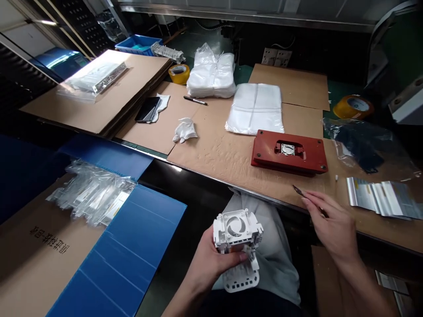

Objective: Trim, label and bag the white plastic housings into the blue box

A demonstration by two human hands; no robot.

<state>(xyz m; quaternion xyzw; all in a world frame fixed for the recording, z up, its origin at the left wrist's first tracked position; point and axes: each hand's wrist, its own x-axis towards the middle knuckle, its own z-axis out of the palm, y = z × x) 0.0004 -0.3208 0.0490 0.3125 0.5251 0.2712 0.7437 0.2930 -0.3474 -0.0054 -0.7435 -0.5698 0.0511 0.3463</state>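
Note:
My left hand (211,257) is closed around a white plastic housing (236,226) and holds it over my lap. The housing has a round fan-shaped opening on top and a slotted plate at its lower end. In my right hand (330,220) is a slim craft knife (299,190), pinched between thumb and fingers. Its dark pointed tip faces left above the front of the cardboard-covered bench, apart from the housing. Beyond the knife lies a red block fixture (291,152) with a small white piece (287,149) in its recess.
White bagged bundles (254,108), a white glove (185,130), a pen (195,100) and a phone (147,109) lie on the bench. Silvery wrapped strips (383,198) and yellow tape (353,107) are at right. Bagged parts (95,191) fill a box at lower left.

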